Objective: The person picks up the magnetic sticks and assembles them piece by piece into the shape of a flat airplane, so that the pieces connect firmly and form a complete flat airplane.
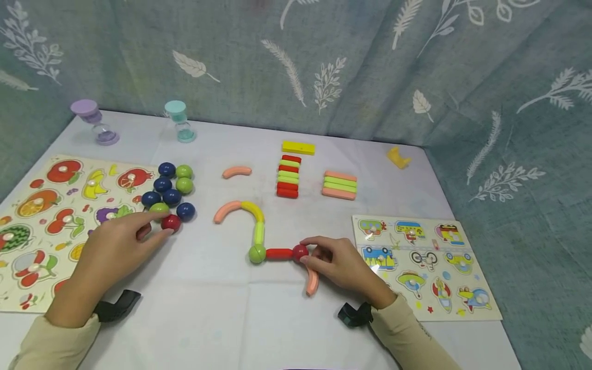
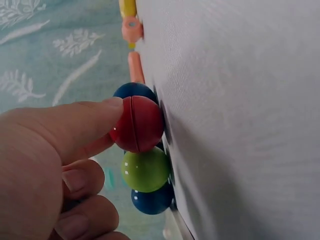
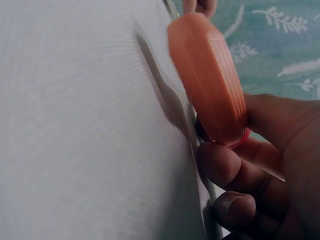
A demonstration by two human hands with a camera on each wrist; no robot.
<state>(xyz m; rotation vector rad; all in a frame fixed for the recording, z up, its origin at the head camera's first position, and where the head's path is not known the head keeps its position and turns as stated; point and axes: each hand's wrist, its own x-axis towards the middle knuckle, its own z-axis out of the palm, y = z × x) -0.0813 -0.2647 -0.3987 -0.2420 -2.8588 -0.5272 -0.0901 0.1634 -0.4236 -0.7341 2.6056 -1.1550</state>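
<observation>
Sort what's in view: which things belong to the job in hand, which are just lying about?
Likely the job:
red ball, pinched by left hand
chain, held by right hand
other balls
loose sticks

Likely just lying about:
purple hourglass
teal hourglass
fruit puzzle
vehicle puzzle

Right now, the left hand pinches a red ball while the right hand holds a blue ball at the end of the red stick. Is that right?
Not quite: the right hand holds a red ball, not a blue one, at the end of the red stick; the head view shows it. The left hand does pinch another red ball.
</observation>
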